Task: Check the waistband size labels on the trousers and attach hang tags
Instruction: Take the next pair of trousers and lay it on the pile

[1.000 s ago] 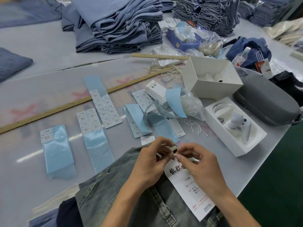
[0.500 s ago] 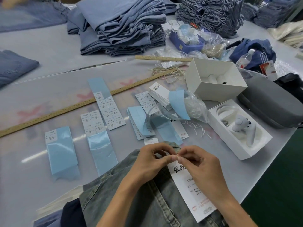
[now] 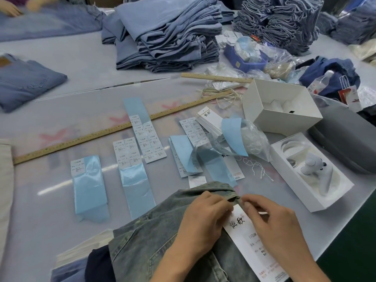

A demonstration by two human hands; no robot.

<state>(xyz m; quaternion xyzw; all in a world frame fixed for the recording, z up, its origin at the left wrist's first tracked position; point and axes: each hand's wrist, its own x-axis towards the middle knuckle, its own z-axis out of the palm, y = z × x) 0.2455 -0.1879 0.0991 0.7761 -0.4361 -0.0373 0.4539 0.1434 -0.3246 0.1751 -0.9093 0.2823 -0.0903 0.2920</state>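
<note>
Garment workshop: stacked trousers point(image 3: 168, 35), rulers point(image 3: 114, 131)

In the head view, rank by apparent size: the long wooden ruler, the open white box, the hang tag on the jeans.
1. Long wooden ruler, longest by far, though thin.
2. Open white box.
3. Hang tag; being nearest the camera inflates it, so its gap to the box is uncertain.

The trousers point(image 3: 154, 241) lay at the near edge of the worktop point(image 3: 61, 64), with the hang tag point(image 3: 252, 241) on them. Behind them lay sticker sheets point(image 3: 142, 143), then a long ruler point(image 3: 114, 131). Open boxes point(image 3: 284, 110) stood to the right; folded stacks point(image 3: 166, 31) sat farthest back.
</note>
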